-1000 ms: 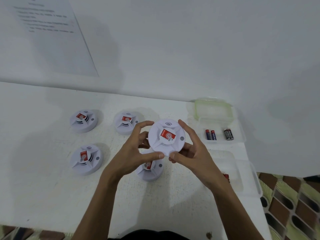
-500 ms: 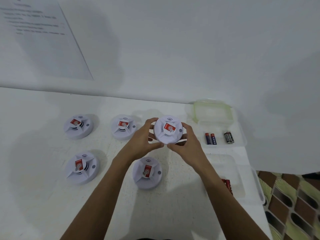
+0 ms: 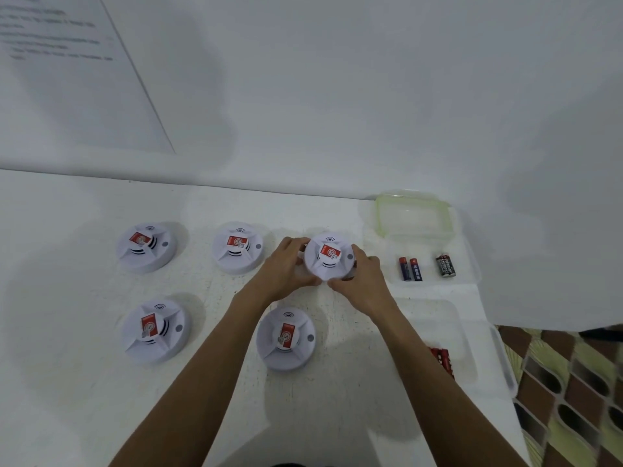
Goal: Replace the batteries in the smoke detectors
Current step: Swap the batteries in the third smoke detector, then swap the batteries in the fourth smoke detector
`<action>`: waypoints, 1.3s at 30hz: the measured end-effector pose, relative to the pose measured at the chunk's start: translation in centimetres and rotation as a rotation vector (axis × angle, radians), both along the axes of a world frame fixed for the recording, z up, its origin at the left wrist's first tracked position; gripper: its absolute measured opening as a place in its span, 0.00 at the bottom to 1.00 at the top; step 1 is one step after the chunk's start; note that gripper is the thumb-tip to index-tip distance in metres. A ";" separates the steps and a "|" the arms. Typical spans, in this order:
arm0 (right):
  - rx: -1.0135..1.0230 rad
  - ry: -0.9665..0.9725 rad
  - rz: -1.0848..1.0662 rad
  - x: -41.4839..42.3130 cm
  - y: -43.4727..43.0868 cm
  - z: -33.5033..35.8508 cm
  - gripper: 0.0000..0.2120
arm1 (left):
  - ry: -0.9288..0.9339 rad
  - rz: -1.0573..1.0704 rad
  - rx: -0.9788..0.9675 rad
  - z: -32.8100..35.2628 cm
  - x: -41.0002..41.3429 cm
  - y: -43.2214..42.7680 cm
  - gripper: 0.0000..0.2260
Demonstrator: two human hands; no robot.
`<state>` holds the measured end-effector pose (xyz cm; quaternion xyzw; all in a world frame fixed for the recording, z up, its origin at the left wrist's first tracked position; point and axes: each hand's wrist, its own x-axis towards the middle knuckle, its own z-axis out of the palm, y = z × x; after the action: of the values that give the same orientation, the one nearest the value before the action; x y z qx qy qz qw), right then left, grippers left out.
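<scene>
We count five smoke detectors on the white table [image 3: 67, 382]: back-left detector [image 3: 145, 247], back-middle detector [image 3: 237, 247], front-left detector [image 3: 153, 332], front-middle detector [image 3: 286, 338], and the fifth detector [image 3: 328, 261] at the back row's right end. The left hand [image 3: 286, 267] and right hand [image 3: 362, 281] curl round its rim. Just right of it, two blue batteries [image 3: 410, 269] and two black batteries [image 3: 445, 265] lie in a clear tray [image 3: 470, 254].
</scene>
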<state>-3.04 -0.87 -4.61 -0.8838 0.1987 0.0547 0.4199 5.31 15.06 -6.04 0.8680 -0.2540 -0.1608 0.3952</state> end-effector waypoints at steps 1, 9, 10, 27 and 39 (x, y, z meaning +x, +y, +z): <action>0.003 0.008 0.000 0.0 0.0 0.0 0.26 | 0.013 -0.002 -0.001 0.1 0.0 0.0 0.31; -0.015 0.009 -0.037 -0.5 0.3 0.3 0.37 | 0.029 0.003 -0.007 -0.3 -0.7 0.7 0.28; -0.017 0.000 -0.050 -0.8 0.7 0.9 0.39 | 0.017 -0.002 0.003 -0.2 -0.9 1.0 0.30; -0.105 -0.008 0.289 4.6 10.8 3.6 0.21 | -0.366 0.322 0.120 1.0 1.5 9.9 0.36; 0.210 0.026 0.164 5.8 11.5 2.8 0.17 | -0.085 0.208 0.180 -0.5 4.2 11.0 0.46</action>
<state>2.72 10.66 -1.82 -0.8476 0.1244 0.1210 0.5015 9.49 26.11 -6.50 0.9276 -0.1637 -0.1041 0.3194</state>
